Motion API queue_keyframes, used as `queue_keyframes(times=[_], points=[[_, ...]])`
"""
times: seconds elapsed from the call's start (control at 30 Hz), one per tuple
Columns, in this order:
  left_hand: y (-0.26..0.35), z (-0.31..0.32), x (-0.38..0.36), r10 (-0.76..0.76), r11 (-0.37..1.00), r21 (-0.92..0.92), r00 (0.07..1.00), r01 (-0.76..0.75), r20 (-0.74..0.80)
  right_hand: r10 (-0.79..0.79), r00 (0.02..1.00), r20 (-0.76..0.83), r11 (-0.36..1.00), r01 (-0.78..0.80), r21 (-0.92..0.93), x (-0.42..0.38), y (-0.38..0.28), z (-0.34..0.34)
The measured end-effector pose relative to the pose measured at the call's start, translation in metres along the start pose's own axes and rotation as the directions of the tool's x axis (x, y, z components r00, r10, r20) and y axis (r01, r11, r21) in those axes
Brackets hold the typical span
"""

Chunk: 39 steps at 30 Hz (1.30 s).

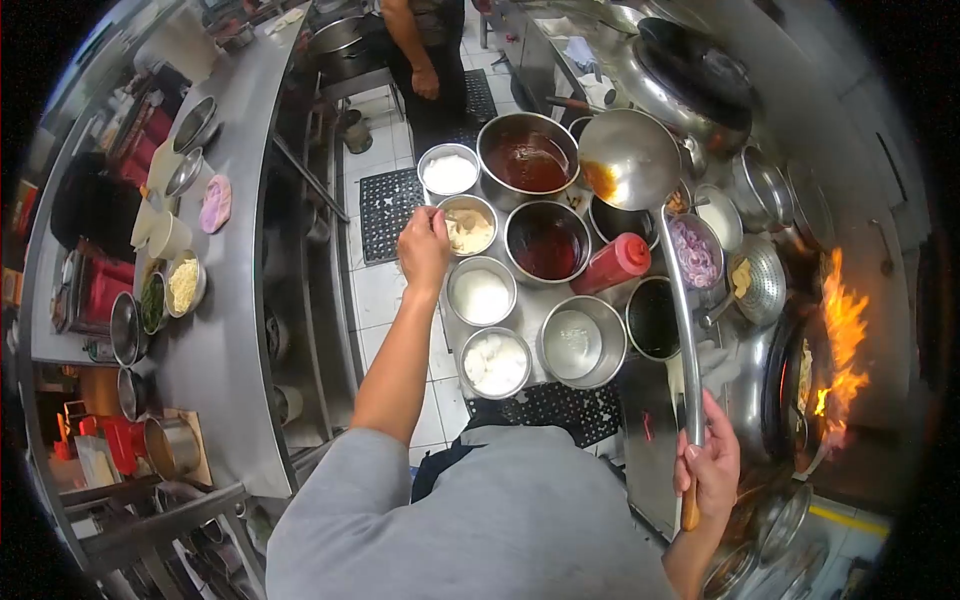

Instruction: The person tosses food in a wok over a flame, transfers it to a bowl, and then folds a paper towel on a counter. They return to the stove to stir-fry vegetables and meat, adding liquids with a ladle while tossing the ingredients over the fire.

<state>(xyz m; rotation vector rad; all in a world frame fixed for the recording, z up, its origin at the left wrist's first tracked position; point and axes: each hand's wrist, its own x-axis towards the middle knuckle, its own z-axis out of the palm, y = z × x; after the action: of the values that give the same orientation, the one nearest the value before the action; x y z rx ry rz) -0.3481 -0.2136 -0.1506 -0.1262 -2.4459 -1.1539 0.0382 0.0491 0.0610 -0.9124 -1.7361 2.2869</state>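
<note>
My right hand is closed round the wooden handle end of a long ladle. The ladle's wide steel bowl hangs over the pots on the far side, with reddish-brown sauce on its inner left. My left hand is pinched shut at the rim of a round tin of beige powder. It seems to hold a small spoon dipped in the powder, mostly hidden by my fingers. Around it stand a tin of white powder and a pot of dark red sauce.
Tall flames rise beside a wok on the right. A red squeeze bottle lies tilted among the pots. A bowl of sliced onions sits near the ladle's shaft. Another person stands ahead. A steel counter runs along the left.
</note>
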Motion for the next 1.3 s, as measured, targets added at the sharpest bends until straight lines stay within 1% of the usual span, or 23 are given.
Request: queue_keyframes(times=[0.1,0.2,0.27,0.37,0.47,0.5,0.6,0.63,0.73,0.8,0.93,1.03,1.13,1.23,1.3], points=[[-0.006,0.007,0.003,-0.022,1.0,0.001,1.0,0.022,0.002,0.008,1.0,-0.011,1.0,-0.008,-0.023,0.0,0.001,0.007],[-0.009,0.008,0.006,-0.078,0.996,-0.048,0.997,0.078,0.009,0.007,0.999,-0.045,0.999,-0.005,0.035,-0.002,0.0,0.016],[-0.013,0.007,0.007,-0.124,0.989,-0.077,0.992,0.126,0.03,0.024,0.999,-0.037,0.999,-0.023,0.034,-0.002,0.0,0.018],[-0.022,0.009,0.008,-0.118,0.99,-0.082,0.992,0.116,-0.031,0.044,0.999,-0.024,0.998,-0.043,0.037,-0.002,0.001,0.019],[-0.026,0.003,0.012,-0.172,0.98,-0.109,0.984,0.166,-0.043,0.055,0.998,-0.012,0.998,-0.055,0.037,0.0,0.002,0.021],[-0.03,0.004,0.012,-0.158,0.983,-0.109,0.986,0.151,-0.06,0.059,0.998,-0.008,0.998,-0.058,0.036,0.001,0.002,0.021],[-0.043,0.0,0.016,-0.211,0.97,-0.124,0.977,0.207,-0.025,0.1,0.995,-0.021,0.995,-0.099,0.025,0.001,-0.003,0.027],[-0.045,-0.001,0.017,-0.303,0.924,-0.239,0.953,0.297,0.014,0.115,0.993,-0.019,0.993,-0.114,0.007,0.002,-0.004,0.029],[-0.036,-0.012,0.019,-0.275,0.941,-0.208,0.962,0.268,-0.005,0.155,0.988,0.004,0.988,-0.154,-0.028,0.003,-0.005,0.031],[-0.035,-0.006,0.018,-0.226,0.961,-0.164,0.974,0.222,-0.008,0.174,0.984,0.045,0.985,-0.173,-0.029,0.008,-0.003,0.033],[-0.027,0.006,0.01,-0.122,0.987,-0.107,0.992,0.12,-0.014,0.201,0.977,0.076,0.978,-0.195,-0.077,0.013,0.001,0.037],[-0.028,0.007,0.01,-0.142,0.982,-0.125,0.99,0.139,-0.016,0.21,0.975,0.072,0.975,-0.203,-0.095,0.012,0.002,0.039],[-0.03,0.004,0.012,-0.215,0.96,-0.184,0.977,0.211,-0.002,0.202,0.977,0.073,0.977,-0.196,-0.084,0.012,0.003,0.039],[-0.037,0.003,0.013,-0.234,0.961,-0.151,0.972,0.232,0.004,0.198,0.978,0.073,0.978,-0.191,-0.085,0.013,0.001,0.041],[-0.039,0.004,0.012,-0.218,0.967,-0.134,0.976,0.215,-0.006,0.195,0.978,0.073,0.978,-0.189,-0.084,0.014,0.0,0.043]])
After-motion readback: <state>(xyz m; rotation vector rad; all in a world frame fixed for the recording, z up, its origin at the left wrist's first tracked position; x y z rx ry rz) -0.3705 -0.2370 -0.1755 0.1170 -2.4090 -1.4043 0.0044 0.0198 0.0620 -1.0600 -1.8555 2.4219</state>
